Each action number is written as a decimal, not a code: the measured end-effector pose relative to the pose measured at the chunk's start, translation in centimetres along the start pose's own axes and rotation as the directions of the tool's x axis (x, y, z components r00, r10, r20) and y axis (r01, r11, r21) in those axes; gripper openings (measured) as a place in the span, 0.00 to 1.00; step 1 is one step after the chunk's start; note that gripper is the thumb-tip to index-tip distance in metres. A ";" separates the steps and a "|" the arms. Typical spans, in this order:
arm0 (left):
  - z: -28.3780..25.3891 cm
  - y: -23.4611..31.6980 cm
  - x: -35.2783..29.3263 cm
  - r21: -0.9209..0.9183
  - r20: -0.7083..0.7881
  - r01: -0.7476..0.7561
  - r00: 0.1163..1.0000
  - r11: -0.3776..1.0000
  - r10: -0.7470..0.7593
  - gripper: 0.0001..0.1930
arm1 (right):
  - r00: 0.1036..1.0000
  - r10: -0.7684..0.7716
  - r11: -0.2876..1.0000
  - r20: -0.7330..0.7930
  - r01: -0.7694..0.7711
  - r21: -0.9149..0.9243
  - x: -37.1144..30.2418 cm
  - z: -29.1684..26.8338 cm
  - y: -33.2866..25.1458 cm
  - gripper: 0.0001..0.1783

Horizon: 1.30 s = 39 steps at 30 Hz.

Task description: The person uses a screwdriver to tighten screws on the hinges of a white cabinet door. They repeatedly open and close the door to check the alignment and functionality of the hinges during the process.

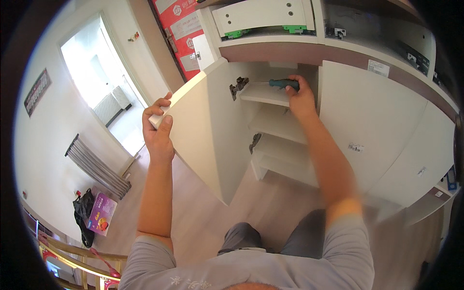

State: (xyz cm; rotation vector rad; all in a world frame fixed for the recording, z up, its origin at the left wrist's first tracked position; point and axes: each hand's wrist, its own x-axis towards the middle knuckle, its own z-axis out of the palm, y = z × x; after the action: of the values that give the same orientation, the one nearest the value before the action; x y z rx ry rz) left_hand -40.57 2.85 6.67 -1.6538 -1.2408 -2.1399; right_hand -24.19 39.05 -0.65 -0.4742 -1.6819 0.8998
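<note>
My left hand grips the outer edge of an open white cabinet door, thumb on the front face. My right hand reaches into the cabinet and holds a screwdriver with a teal handle, its tip pointing left toward the upper metal hinge on the door's inner side. A second hinge sits lower on the door. White shelves fill the open compartment behind the door.
A closed white door stands to the right of the open compartment. Above are drawer fronts with green clips. Leaning metal bars, a black bag and a colourful box lie on the wood floor at left.
</note>
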 end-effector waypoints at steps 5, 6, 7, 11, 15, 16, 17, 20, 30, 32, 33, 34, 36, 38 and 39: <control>0.1 0.1 -0.1 -0.022 0.000 -0.001 1.000 1.000 0.001 0.11 | 1.000 0.015 1.000 0.004 -0.015 -0.025 0.7 0.4 1.3 0.19; 0.2 0.2 -0.2 -0.028 -0.002 0.002 1.000 1.000 -0.002 0.11 | 1.000 0.029 0.999 0.009 -0.029 -0.013 0.6 0.4 1.1 0.19; 0.2 0.1 -0.3 -0.034 -0.004 0.004 1.000 0.999 -0.004 0.11 | 0.999 0.042 0.999 0.015 -0.042 -0.003 0.5 0.5 0.9 0.19; -0.3 0.1 0.0 -0.022 0.009 0.002 1.000 1.000 -0.002 0.11 | 0.999 0.044 0.999 0.008 -0.044 0.015 0.6 0.8 0.4 0.19; -0.4 -0.1 0.0 -0.002 -0.002 0.005 1.000 1.000 -0.005 0.11 | 0.999 0.038 0.999 -0.004 -0.038 0.015 0.9 1.0 0.9 0.19; -0.4 -0.1 0.1 0.004 0.000 0.001 1.000 1.000 -0.001 0.11 | 0.999 0.038 0.999 -0.005 -0.038 0.010 0.9 1.0 1.0 0.19; -0.4 -0.2 0.0 -0.006 0.005 0.000 1.000 1.000 0.000 0.11 | 0.999 0.042 0.999 -0.003 -0.042 0.002 0.8 1.0 1.1 0.19; -0.4 -0.2 0.1 -0.025 0.016 -0.002 1.000 1.000 0.002 0.12 | 1.000 0.029 1.000 0.006 -0.029 0.011 0.9 0.9 1.0 0.19; -0.2 -0.1 0.1 -0.057 0.017 0.000 1.000 0.998 0.001 0.11 | 0.964 0.022 0.997 0.264 0.000 -0.083 1.9 -1.3 -0.4 0.20; -0.3 -0.1 0.1 -0.057 0.018 -0.001 1.000 0.998 0.002 0.11 | 0.970 -0.034 0.980 0.241 0.079 -0.182 1.8 -1.0 -0.5 0.20; -0.3 -0.1 0.1 -0.057 0.020 -0.002 1.000 0.998 0.003 0.11 | 0.973 -0.053 0.977 0.224 0.097 -0.190 1.7 -0.8 -0.4 0.20; -0.3 0.0 0.0 -0.057 0.022 -0.003 1.000 0.998 0.004 0.11 | 0.976 -0.073 0.974 0.206 0.115 -0.198 1.7 -0.5 -0.3 0.20; -0.2 -0.1 0.0 -0.056 0.019 -0.007 1.000 0.998 0.008 0.11 | 0.979 -0.076 0.972 0.192 0.115 -0.205 1.6 -0.5 -0.1 0.18; -0.3 -0.2 -0.1 -0.040 0.018 -0.011 1.000 0.999 0.012 0.11 | 0.979 -0.042 0.978 0.200 0.081 -0.195 1.8 -0.7 -0.2 0.15; -0.5 -0.2 -0.1 -0.025 0.018 -0.013 1.000 1.000 0.014 0.11 | 0.981 0.003 0.963 0.193 0.049 -0.264 2.0 -0.6 -0.5 0.15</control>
State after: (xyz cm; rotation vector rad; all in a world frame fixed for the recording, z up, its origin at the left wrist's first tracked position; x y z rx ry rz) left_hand -40.98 2.63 6.49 -1.6899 -1.2091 -2.1464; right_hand -24.20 40.33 1.07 -0.5623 -1.9956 0.7203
